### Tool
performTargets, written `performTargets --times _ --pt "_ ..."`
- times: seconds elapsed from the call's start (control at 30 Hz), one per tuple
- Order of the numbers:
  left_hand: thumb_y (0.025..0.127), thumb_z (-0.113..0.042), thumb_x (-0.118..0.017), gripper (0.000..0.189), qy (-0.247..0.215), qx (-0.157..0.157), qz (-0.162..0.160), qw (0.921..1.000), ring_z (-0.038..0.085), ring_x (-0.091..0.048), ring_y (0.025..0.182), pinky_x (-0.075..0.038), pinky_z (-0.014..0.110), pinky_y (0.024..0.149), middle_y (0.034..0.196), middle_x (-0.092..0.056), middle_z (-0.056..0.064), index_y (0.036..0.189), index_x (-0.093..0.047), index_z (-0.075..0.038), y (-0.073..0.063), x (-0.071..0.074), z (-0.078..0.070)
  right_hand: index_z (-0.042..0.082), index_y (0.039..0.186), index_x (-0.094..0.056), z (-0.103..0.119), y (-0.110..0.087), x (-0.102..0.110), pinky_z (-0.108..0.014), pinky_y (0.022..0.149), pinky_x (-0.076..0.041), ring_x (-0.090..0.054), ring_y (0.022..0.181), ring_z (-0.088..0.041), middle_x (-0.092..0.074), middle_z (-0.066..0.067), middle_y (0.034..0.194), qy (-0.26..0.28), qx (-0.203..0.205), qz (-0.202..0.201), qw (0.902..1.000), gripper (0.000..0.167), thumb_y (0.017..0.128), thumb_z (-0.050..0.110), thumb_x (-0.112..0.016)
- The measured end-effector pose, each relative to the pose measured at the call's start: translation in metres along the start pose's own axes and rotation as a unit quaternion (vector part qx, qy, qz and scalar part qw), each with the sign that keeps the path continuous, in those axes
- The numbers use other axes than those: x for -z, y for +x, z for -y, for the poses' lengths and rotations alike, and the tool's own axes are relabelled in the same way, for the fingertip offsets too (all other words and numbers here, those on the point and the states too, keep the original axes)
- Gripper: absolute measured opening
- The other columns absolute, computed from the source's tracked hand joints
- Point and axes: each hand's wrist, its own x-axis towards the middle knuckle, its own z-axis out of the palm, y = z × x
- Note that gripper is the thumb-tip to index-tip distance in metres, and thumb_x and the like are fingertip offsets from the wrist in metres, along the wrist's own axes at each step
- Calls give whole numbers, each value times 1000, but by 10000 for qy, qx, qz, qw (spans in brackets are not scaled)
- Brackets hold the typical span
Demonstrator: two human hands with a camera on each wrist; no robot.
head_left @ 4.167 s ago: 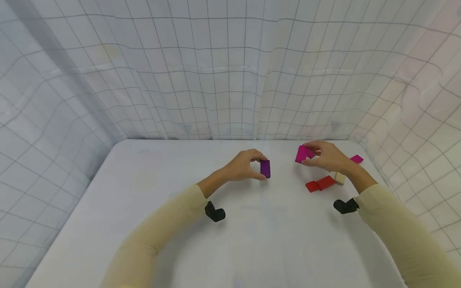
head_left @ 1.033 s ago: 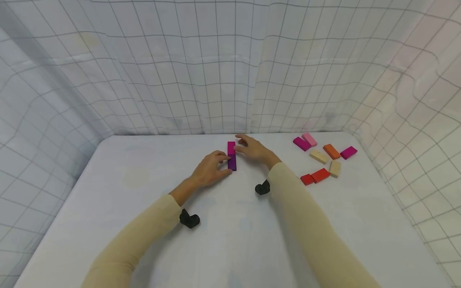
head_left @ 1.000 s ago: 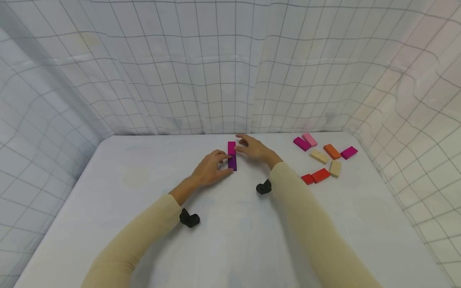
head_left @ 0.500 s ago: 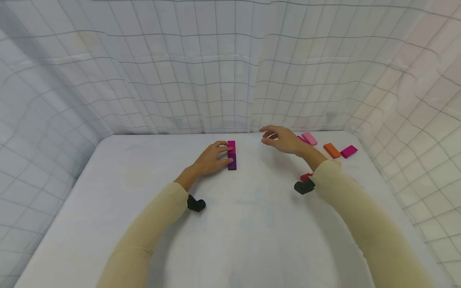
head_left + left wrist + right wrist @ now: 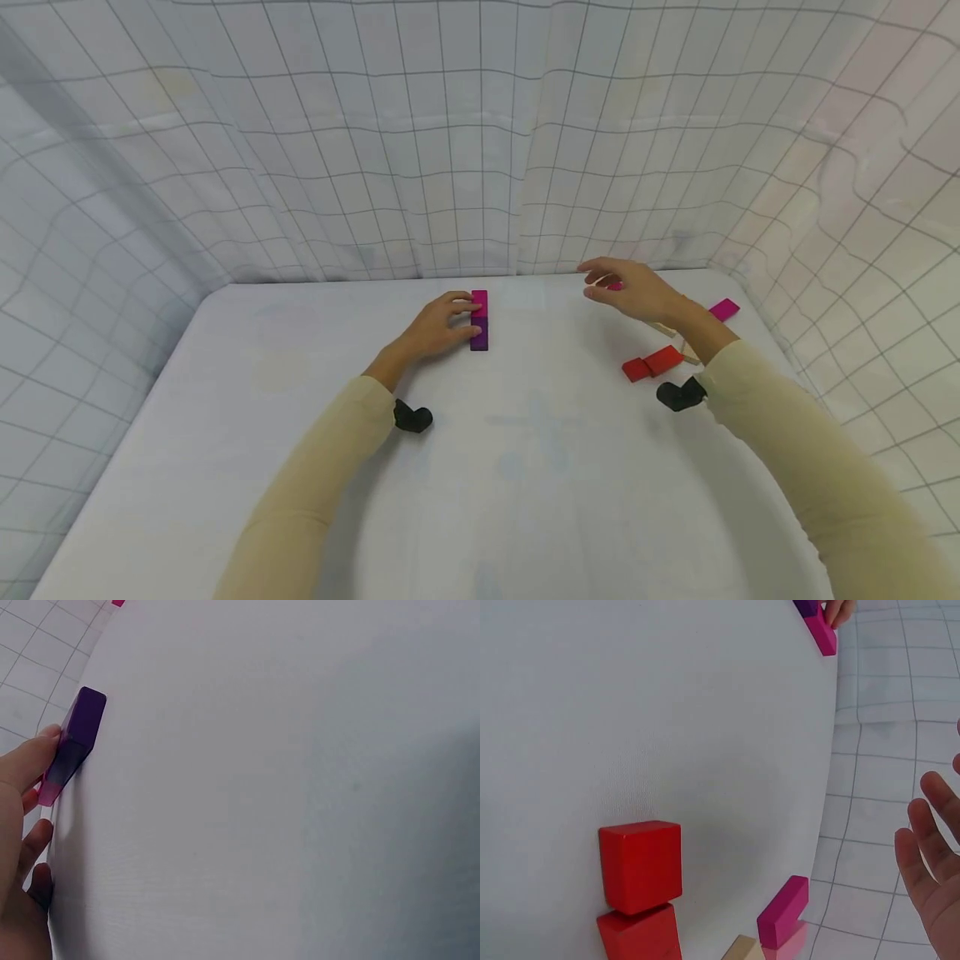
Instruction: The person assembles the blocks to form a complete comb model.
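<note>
A purple block and a magenta block lie end to end in a line on the white table. My left hand touches their left side, thumb on the purple block and fingertips on the magenta one. In the left wrist view the thumb rests against the purple block, and the other fingers are loosely bent. Above the table at the right, my right hand holds nothing. Its relaxed fingers show in the right wrist view, apart from another magenta block and a pink block.
Two red blocks touch below the right hand, with tan blocks beside them, partly covered by the forearm. Another magenta block lies at the far right. A gridded white curtain rises behind the table.
The magenta block came from the right group to the purple one, which moved left. My right hand let go and moved right. My left hand shifted up along both blocks.
</note>
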Motion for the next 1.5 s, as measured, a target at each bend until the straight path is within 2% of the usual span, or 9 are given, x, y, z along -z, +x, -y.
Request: performTargets --times 0.27,0.47,0.63,0.87,1.0,1.17,1.33,1.5 --pt "98 -27 -73 52 -184 102 -34 9998 35 -36 147 -26 49 121 154 -47 15 142 -62 -2 0 -1 2 6 145 -56 -7 -23 15 -54 100 -51 -58 121 -34 -63 -15 132 -309 -28 -85 9995 44 105 22 -63" --pt "98 -25 -73 51 -354 88 -104 9993 35 -35 148 -25 49 122 155 -47 15 142 -62 -1 0 -5 5 0 146 -53 -16 -46 23 -59 101 -50 -53 128 -42 -56 -22 142 -424 -184 23 9989 50 104 25 -64" --pt "98 -24 -73 51 -441 128 -170 9988 34 -35 148 -24 48 122 155 -46 14 142 -62 -1 0 -6 5 0 146 -53 -33 -64 24 -56 96 -54 -52 127 -41 -56 -22 140 -407 -542 68 9977 53 103 28 -66" --pt "98 -28 -73 52 -477 297 -190 9982 33 -32 150 -23 50 122 156 -46 12 143 -62 -3 -1 -6 3 2 143 -57 -62 -88 20 -49 89 -56 -55 122 -41 -59 -21 134 -210 -768 31 9968 52 100 29 -70" --pt "97 -28 -74 53 -566 356 -215 9975 32 -32 150 -23 50 122 156 -46 11 143 -62 -4 -1 -6 3 -1 143 -55 -76 -97 15 -51 92 -56 -54 124 -45 -57 -24 136 -22 -950 102 9954 56 99 29 -73" --pt "96 -27 -75 53 -643 348 -232 9971 31 -32 150 -23 49 122 156 -46 10 143 -62 -4 -1 -6 3 -1 143 -56 -91 -104 10 -59 99 -51 -53 126 -45 -57 -23 137 -61 -1045 62 9945 59 97 30 -75" --pt "96 -27 -75 53 -638 363 -241 9970 32 -32 150 -23 49 122 156 -46 11 143 -62 -4 -2 -6 3 -2 141 -57 -99 -108 8 -58 95 -52 -53 121 -43 -59 -22 132 -189 -1048 -123 9942 56 97 28 -74" --pt "97 -27 -74 54 -686 391 -192 9967 31 -31 150 -23 49 123 156 -46 10 144 -62 -4 -3 -6 1 0 139 -60 -107 -112 10 -54 89 -50 -49 119 -41 -57 -21 127 -435 -1261 -274 9907 52 96 25 -75"
